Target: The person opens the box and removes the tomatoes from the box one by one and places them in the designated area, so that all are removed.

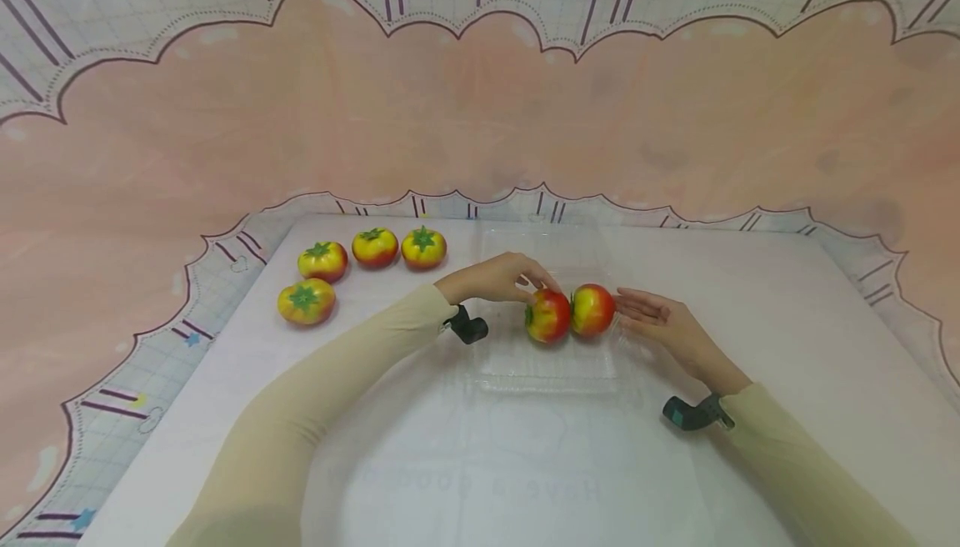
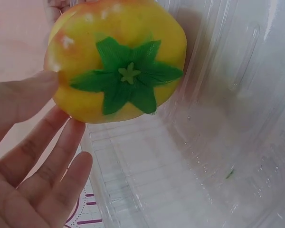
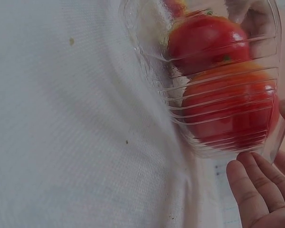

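Observation:
My left hand [image 1: 501, 277] grips a red and yellow tomato [image 1: 551, 318] over the clear plastic box. In the left wrist view, the thumb and fingers lie against this tomato's side, and its green star-shaped leaves [image 2: 129, 75] face the camera. Right beside it in the box sits a second tomato [image 1: 595, 310]. My right hand [image 1: 669, 328] is at the right side of the box [image 1: 547, 383], fingers fairly straight. Through the ribbed clear wall, the right wrist view shows the red sides of both tomatoes; the right fingertips [image 3: 236, 172] are close to that wall, contact unclear.
Several more tomatoes [image 1: 322, 261] lie at the back left of the white table [image 1: 450, 464]. The clear lid [image 1: 540, 238] stretches behind the box. A patterned peach cloth [image 1: 480, 122] hangs behind the table. Each wrist wears a black camera [image 1: 469, 326].

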The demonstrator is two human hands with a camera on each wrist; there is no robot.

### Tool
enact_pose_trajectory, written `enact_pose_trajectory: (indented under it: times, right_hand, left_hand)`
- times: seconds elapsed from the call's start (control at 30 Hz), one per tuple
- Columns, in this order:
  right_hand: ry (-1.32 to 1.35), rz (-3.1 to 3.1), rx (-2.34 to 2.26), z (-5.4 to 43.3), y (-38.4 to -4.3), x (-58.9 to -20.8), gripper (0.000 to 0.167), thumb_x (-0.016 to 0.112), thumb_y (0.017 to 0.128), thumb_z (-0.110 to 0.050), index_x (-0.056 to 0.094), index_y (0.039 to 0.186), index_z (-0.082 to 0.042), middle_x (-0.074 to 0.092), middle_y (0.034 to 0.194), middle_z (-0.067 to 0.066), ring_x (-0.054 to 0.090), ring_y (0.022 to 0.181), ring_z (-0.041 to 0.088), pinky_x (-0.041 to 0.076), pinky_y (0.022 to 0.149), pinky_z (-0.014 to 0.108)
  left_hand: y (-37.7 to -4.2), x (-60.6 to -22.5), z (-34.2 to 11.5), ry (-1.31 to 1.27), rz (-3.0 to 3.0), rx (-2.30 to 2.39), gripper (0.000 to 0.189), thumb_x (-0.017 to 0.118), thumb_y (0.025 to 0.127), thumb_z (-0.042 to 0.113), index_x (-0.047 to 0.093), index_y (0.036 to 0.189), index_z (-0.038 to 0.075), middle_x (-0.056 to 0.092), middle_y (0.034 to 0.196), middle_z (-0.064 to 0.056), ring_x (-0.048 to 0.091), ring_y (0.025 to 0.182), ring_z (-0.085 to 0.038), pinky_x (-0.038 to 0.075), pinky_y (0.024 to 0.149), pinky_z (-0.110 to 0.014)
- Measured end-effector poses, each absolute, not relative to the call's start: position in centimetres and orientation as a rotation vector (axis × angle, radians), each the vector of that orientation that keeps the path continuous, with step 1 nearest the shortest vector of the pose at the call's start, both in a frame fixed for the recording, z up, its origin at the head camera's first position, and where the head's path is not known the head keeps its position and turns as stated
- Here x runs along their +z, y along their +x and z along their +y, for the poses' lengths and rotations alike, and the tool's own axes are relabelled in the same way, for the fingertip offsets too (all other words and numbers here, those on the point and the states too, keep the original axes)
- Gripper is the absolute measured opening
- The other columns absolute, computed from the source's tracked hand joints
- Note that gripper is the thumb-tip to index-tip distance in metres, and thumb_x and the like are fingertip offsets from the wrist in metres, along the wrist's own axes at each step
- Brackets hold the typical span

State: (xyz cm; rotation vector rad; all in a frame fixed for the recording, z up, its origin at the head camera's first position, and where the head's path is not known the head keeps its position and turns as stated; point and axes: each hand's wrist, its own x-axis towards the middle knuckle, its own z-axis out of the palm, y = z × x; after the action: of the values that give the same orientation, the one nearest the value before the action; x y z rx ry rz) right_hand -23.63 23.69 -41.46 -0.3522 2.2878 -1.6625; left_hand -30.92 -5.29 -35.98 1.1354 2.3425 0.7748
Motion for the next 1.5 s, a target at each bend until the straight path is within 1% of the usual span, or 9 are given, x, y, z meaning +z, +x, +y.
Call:
enact_pose_trajectory:
  times: [0.47,0.77,1.07,1.2,1.4,1.5]
  right_hand:
    - [-0.374,2.304,-1.643,23.83,-23.63,-41.51,0.061,0.06,0.092,-0.021,0.034,0.142,0.002,0.038,0.144,0.027,0.054,0.102,-0.018,0.047,0.09,0.011]
    - [-0.379,2.315,-1.637,23.79,-23.63,-41.45,0.06,0.059,0.093,-0.021,0.034,0.142,0.002,0.038,0.144,0.027,0.054,0.101,-0.018,0.047,0.09,0.01]
    - [-0.368,2.318,-1.63,23.86,-23.6,-41.56,0.061,0.06,0.092,-0.022,0.034,0.143,0.001,0.038,0.145,0.026,0.054,0.103,-0.017,0.047,0.091,0.011]
    - [-0.368,2.332,-1.618,23.88,-23.54,-41.51,0.061,0.06,0.092,-0.023,0.035,0.143,0.0,0.039,0.144,0.025,0.053,0.104,-0.017,0.046,0.091,0.011]
    - [-0.37,2.322,-1.634,23.82,-23.56,-41.47,0.06,0.06,0.092,-0.022,0.035,0.142,0.001,0.039,0.144,0.026,0.052,0.103,-0.019,0.047,0.09,0.01]
    - [-0.366,2.324,-1.632,23.85,-23.6,-41.5,0.06,0.06,0.092,-0.023,0.035,0.142,0.001,0.04,0.144,0.025,0.052,0.104,-0.019,0.047,0.09,0.01]
  left_hand:
    - [-30.54,-35.92,-4.91,1.151,2.33,0.732,0.035,0.064,0.086,0.004,0.065,0.12,0.014,0.062,0.125,-0.004,0.058,0.112,-0.019,0.046,0.103,-0.035]
    - [-30.16,-35.7,-4.9,1.196,2.288,0.732,0.037,0.066,0.085,0.004,0.065,0.12,0.013,0.061,0.125,-0.005,0.057,0.113,-0.021,0.045,0.104,-0.042]
    - [-30.05,-35.89,-4.78,1.264,2.258,0.71,0.038,0.069,0.083,0.004,0.063,0.12,0.011,0.061,0.127,-0.004,0.055,0.118,-0.02,0.044,0.106,-0.041]
    - [-30.07,-35.96,-4.84,1.266,2.233,0.702,0.039,0.068,0.083,0.004,0.062,0.121,0.012,0.061,0.127,-0.003,0.057,0.116,-0.018,0.044,0.105,-0.041]
    - [-30.05,-35.88,-5.0,1.266,2.212,0.715,0.041,0.068,0.083,0.002,0.061,0.122,0.011,0.061,0.128,-0.004,0.058,0.114,-0.019,0.044,0.105,-0.043]
    - [-30.01,-35.87,-4.97,1.272,2.213,0.71,0.042,0.069,0.082,0.003,0.06,0.123,0.01,0.061,0.128,-0.004,0.059,0.112,-0.019,0.045,0.104,-0.041]
